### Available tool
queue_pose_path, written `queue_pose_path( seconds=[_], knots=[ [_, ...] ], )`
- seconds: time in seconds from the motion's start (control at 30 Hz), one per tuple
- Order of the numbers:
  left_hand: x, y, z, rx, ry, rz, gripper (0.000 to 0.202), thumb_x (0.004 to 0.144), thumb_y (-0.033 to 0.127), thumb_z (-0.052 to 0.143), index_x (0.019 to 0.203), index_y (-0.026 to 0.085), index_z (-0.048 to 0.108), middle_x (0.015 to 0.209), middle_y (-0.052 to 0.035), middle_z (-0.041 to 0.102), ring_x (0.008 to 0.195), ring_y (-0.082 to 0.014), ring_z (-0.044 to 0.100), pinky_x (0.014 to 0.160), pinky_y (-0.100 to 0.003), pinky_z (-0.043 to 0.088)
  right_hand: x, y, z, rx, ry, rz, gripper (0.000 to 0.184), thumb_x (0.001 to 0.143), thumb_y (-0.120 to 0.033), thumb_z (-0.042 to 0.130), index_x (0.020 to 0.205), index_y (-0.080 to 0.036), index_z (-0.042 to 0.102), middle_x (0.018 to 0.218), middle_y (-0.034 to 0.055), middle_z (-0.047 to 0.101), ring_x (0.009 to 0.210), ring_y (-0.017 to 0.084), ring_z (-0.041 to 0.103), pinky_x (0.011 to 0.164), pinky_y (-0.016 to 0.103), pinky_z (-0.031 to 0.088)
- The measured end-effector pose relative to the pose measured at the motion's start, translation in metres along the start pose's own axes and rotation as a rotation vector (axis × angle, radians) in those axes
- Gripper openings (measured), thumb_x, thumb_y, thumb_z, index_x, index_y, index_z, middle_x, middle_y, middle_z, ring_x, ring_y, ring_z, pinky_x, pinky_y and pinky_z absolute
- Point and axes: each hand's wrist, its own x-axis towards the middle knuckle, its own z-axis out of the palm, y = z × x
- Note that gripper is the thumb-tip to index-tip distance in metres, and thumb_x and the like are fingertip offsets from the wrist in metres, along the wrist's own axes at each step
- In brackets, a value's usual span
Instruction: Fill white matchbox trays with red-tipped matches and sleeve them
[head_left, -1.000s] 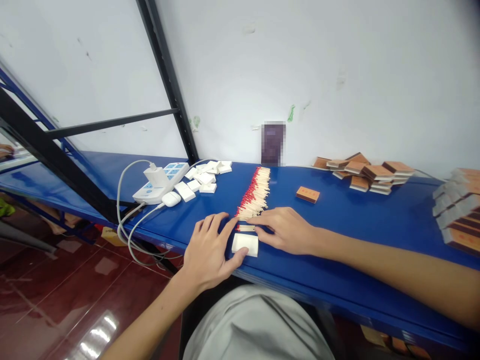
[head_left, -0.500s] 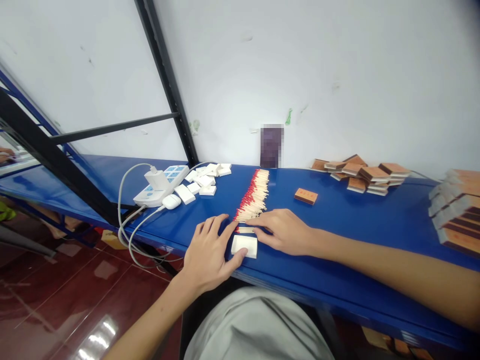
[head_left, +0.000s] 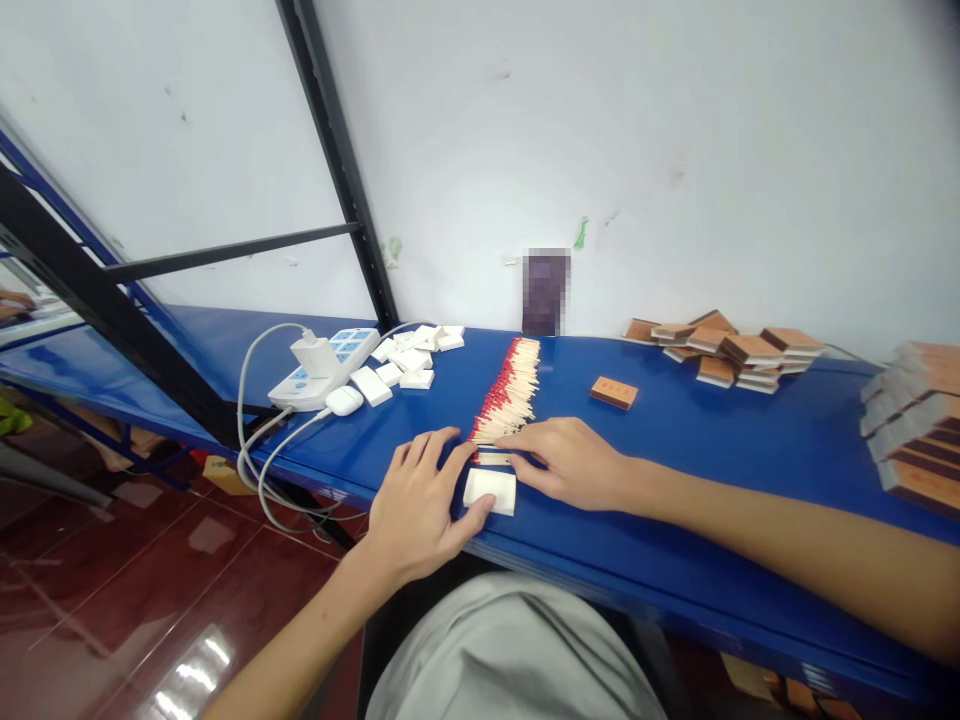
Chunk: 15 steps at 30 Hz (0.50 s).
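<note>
White tray (head_left: 490, 491) looks empty at lower centre of blue table (head_left: 712, 440); filling barely begun.
Left hand (head_left: 416, 505) spread, thumb touching tray; right hand (head_left: 574, 462) grip flat, fingers together on small match bunch (head_left: 493, 458). Long match row (head_left: 508, 390) left; closed matchboxes (head_left: 731, 345) upper right.

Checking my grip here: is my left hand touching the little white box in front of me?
Touching. In the head view the thumb of the left hand presses against the white box.
</note>
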Motion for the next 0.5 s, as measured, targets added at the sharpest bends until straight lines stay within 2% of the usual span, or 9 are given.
queue_pose_path(
  seconds=[0.3, 0.5],
  knots=[
    [-0.0014, -0.0015, 0.0008, -0.020, 0.012, 0.018, 0.048, 0.095, 0.050, 0.044, 0.127, 0.017, 0.058, 0.135, -0.0155, 0.053, 0.122, -0.0336, 0.048, 0.097, -0.049, 0.039, 0.0004, 0.0009, -0.0004, 0.005, -0.005, -0.003, 0.035, 0.097, -0.028, 0.047, 0.126, -0.026, 0.067, 0.112, 0.0038, 0.075, 0.094, 0.021, 0.071, 0.078, 0.030, 0.047],
    [-0.0016, -0.0014, 0.0018, -0.023, 0.024, 0.023, 0.046, 0.095, 0.049, 0.044, 0.125, 0.018, 0.058, 0.134, -0.0148, 0.054, 0.120, -0.0328, 0.049, 0.094, -0.048, 0.040, 0.0002, 0.0012, -0.0003, -0.006, -0.004, -0.016, 0.032, 0.096, -0.026, 0.048, 0.119, -0.026, 0.071, 0.099, 0.0032, 0.076, 0.084, 0.019, 0.070, 0.071, 0.028, 0.044]
  ],
)
